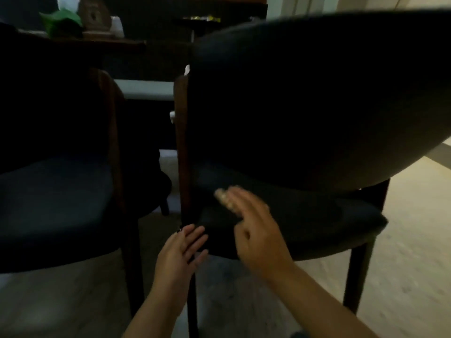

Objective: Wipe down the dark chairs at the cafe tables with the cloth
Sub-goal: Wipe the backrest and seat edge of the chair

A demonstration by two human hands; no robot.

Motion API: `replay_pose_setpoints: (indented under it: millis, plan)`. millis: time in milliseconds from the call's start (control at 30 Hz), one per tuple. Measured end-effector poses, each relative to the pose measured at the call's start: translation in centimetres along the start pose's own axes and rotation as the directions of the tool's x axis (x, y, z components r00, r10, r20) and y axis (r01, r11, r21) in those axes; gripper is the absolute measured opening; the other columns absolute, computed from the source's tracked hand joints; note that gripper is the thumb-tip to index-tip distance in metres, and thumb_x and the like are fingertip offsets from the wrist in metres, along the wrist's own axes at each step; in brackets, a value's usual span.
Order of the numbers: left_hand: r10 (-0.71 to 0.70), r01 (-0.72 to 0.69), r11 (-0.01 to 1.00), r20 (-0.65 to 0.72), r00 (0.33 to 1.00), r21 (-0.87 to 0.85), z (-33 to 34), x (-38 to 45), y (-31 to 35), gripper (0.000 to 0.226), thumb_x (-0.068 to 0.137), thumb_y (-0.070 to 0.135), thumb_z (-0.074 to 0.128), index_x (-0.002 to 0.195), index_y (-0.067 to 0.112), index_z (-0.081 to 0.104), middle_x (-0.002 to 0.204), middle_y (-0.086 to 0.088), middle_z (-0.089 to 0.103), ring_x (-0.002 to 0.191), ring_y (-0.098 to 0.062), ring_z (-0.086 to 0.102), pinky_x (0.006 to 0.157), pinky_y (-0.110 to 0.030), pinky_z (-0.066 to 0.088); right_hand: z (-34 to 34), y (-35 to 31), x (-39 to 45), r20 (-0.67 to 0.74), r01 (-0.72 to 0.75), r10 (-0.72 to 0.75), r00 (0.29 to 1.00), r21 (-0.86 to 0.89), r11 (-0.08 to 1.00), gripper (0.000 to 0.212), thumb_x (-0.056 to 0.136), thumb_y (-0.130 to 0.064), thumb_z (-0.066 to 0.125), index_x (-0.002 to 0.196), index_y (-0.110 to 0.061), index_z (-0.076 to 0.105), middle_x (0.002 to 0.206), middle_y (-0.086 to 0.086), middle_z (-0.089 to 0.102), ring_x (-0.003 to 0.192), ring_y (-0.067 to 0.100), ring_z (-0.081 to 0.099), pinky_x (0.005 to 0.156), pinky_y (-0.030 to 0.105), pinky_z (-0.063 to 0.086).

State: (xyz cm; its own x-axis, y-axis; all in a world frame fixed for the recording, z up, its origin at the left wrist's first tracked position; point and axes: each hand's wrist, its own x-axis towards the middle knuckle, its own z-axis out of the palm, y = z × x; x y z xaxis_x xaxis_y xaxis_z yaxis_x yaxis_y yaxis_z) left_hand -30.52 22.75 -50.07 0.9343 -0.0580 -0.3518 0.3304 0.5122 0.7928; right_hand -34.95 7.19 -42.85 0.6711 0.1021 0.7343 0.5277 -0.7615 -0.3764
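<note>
left hand (181,250): fingers straight, flat by chair leg (192,301).
right hand (253,230): spread, blurred on seat (329,228).
cloth: I can't see one; risk is bare-palm wiping.

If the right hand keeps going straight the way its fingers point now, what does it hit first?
Most likely the dark seat of the right chair, then the lower backrest behind it. The right hand has straight fingers aimed up-left over the front of the seat; they are blurred, so I cannot tell if they already touch.
</note>
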Motion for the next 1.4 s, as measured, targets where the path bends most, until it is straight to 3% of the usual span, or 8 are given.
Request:
replay_pose_setpoints:
  millis: [167,433,567,700,800,1000,1233,1400]
  plan:
    - [-0.103,0.105,0.994,-0.159,0.982,0.005,-1.0,0.0,-2.7,0.021,0.103,0.026,0.044,0.116,0.018,0.058,0.108,-0.005,0.066,0.1,-0.018,0.062,0.078,-0.037,0.05,5.6,4.5,3.8,0.171,-0.367,0.362,0.916,-0.003,0.93,0.049,0.093,-0.004,0.046,0.142,-0.009,0.039,0.141,0.008,0.043,0.128,0.018,0.041,0.104,0.011,0.025]
    - [-0.267,0.2,0.917,-0.159,0.95,-0.345,1.6,-1.0,-3.4,0.031,0.098,0.048,0.044,0.102,0.019,0.055,0.104,-0.003,0.059,0.093,-0.02,0.059,0.09,-0.043,0.047,9.7,4.0,3.1,0.365,-0.095,0.206,0.908,-0.299,0.949,0.048,0.093,-0.012,0.046,0.141,-0.009,0.043,0.147,0.012,0.041,0.141,0.025,0.028,0.115,0.032,0.014]
    - [-0.343,0.3,0.816,0.004,0.939,-0.494,0.6,-0.8,-2.8,0.071,0.095,0.061,0.034,0.143,0.009,0.039,0.136,-0.01,0.051,0.127,-0.028,0.048,0.105,-0.048,0.035,8.1,2.8,0.3,0.519,0.121,0.021,0.854,-0.239,0.963,0.053,0.089,-0.004,0.051,0.142,-0.005,0.041,0.148,0.014,0.038,0.143,0.027,0.025,0.117,0.036,0.014]
    - [-0.353,0.321,0.803,0.035,0.935,-0.502,-0.5,-0.6,-2.9,0.084,0.091,0.068,0.031,0.147,0.006,0.033,0.146,-0.016,0.045,0.136,-0.029,0.041,0.114,-0.053,0.026,8.3,3.3,0.8,0.304,-0.144,0.239,0.922,-0.303,0.942,0.051,0.091,-0.005,0.046,0.142,-0.006,0.04,0.147,0.013,0.04,0.142,0.023,0.026,0.117,0.031,0.013]
    - [-0.326,0.318,0.821,0.067,0.943,-0.474,-0.8,-0.8,-3.3,0.084,0.087,0.073,0.033,0.138,0.007,0.047,0.134,-0.018,0.057,0.123,-0.033,0.053,0.108,-0.052,0.035,9.8,1.7,-1.1,0.388,0.149,-0.019,0.922,-0.309,0.939,0.045,0.087,-0.007,0.041,0.13,0.001,0.053,0.135,0.02,0.052,0.135,0.035,0.038,0.114,0.042,0.02]
    - [-0.311,0.308,0.845,0.066,0.948,-0.437,-1.2,-0.9,-3.6,0.084,0.086,0.076,0.032,0.132,0.009,0.055,0.125,-0.014,0.064,0.12,-0.029,0.055,0.106,-0.048,0.036,8.2,4.5,-1.9,0.684,0.696,-0.388,0.618,-0.247,0.674,0.05,0.086,-0.007,0.061,0.134,0.0,0.048,0.141,0.017,0.047,0.138,0.036,0.033,0.113,0.049,0.026]
    - [-0.329,0.326,0.823,0.078,0.941,-0.465,-2.0,-0.6,-3.2,0.099,0.085,0.076,0.033,0.152,0.005,0.021,0.148,-0.019,0.042,0.143,-0.031,0.03,0.118,-0.051,0.013,5.2,6.1,-3.8,0.772,0.819,-0.407,0.488,-0.244,0.52,0.033,0.088,-0.009,0.054,0.118,-0.003,0.063,0.133,0.014,0.056,0.137,0.036,0.035,0.113,0.05,0.02]
    - [-0.317,0.326,0.826,0.099,0.943,-0.46,-2.0,0.1,-3.8,0.088,0.084,0.076,0.037,0.14,0.009,0.046,0.132,-0.016,0.059,0.124,-0.03,0.053,0.113,-0.05,0.03,9.3,4.0,-2.2,0.791,0.853,-0.415,0.449,-0.241,0.463,0.037,0.087,-0.015,0.039,0.108,-0.01,0.07,0.129,0.011,0.06,0.136,0.035,0.037,0.114,0.047,0.015]
